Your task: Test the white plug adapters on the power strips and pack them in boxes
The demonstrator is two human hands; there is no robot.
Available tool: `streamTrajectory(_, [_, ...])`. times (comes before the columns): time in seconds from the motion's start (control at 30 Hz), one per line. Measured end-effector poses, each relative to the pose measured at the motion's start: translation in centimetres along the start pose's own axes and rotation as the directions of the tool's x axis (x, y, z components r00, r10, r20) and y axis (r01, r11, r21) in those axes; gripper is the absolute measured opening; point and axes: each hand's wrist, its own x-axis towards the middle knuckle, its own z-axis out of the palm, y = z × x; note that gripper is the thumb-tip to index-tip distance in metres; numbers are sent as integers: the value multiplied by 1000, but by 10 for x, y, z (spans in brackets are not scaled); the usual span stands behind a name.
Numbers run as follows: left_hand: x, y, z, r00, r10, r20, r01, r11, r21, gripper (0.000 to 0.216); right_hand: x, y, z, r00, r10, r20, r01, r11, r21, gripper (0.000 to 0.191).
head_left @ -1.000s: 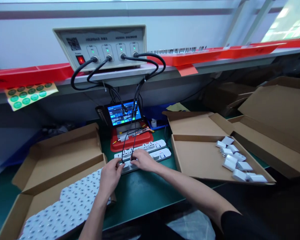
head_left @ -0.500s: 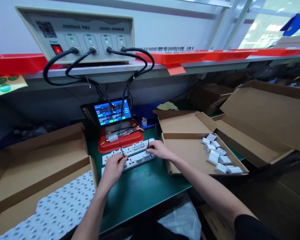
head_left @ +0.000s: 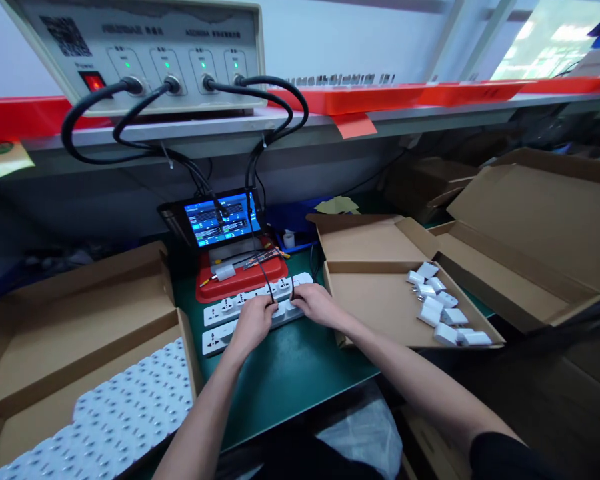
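Two white power strips lie side by side on the green table, the rear strip [head_left: 217, 313] and the front strip [head_left: 214, 343]. My left hand [head_left: 253, 325] is closed over the front strip, pinching the end of a thin black cable [head_left: 266, 270] that hangs from above. To its right, my right hand [head_left: 319, 305] pinches another black cable [head_left: 293, 288] at the right part of the front strip. My fingers hide both cable ends. White plug chargers sit in the strips, partly covered by my hands.
A cardboard box [head_left: 190, 347] on the left holds many white chargers in rows. Several loose chargers [head_left: 433, 310] lie in the right box [head_left: 365, 293]. Behind the strips are a red tray [head_left: 215, 292] and a lit screen [head_left: 223, 220]. A tester box [head_left: 155, 60] with thick cables stands above.
My left hand has moved right along the front strip with its cable, closer to my right hand. My right hand stays near its spot. Green marks on the screen are gone.
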Motion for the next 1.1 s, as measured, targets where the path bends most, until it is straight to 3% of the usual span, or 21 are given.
streamTrajectory(0.23, [-2,2,12,998,55,-7,-53,987,152,15,-2,-7,-16,1000,-14,14,15,997,-78,14])
streamTrajectory(0.4, [-18,-3,2,995,103,-18,-98,979,180,16,-3,-29,-31,994,-13,-113,11,1000,-15,25])
streamTrajectory(0.53, [-47,-32,-30,994,89,-71,-70,970,233,44,2,-70,-5,984,-172,48,175,981,-83,15])
streamTrajectory(0.7, [-80,-60,-55,985,-169,20,156,943,294,32,22,-110,47,940,-208,270,268,941,-208,32])
streamTrajectory(0.8, [-88,-60,-58,985,-172,4,167,958,233,28,34,-118,65,921,-174,348,255,945,-203,26])
streamTrajectory(0.9, [-92,-56,-67,982,-89,-167,106,990,98,32,37,-117,66,916,-179,360,246,958,-150,18])
streamTrajectory(1.0, [-97,-52,-78,932,-87,-353,60,994,-87,34,32,-119,50,955,-218,201,224,975,-2,25])
streamTrajectory(1.1, [-104,-46,-76,887,-231,-400,77,928,-364,39,28,-129,29,971,-237,41,216,933,288,33])
